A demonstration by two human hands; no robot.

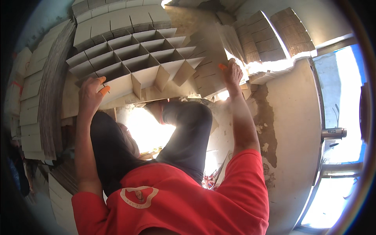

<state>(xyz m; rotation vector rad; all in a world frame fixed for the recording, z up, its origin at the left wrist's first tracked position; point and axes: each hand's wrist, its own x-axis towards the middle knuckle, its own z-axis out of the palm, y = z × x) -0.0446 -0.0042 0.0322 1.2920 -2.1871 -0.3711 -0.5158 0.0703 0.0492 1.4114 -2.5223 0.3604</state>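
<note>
A cardboard divider grid (139, 62) of crossed, slotted strips stands on a wooden bench in front of me, with several open cells. At its near left corner is my left hand (92, 92), orange covers on thumb and a fingertip, closed on the edge of the grid. My right hand (233, 74) reaches to the right of the grid, beside a row of stacked slotted cardboard strips (209, 58). Its fingers are bent together over sunlit cardboard, and an orange cover shows on one digit. What they pinch is hidden.
More stacked slotted cardboard (121, 21) lies behind the grid. A tall cardboard pile (55, 90) rises at the left, and other stacks (262, 37) stand at the far right. My bent legs (184, 125) are under the bench's near edge. A barred window (340, 109) is on the right.
</note>
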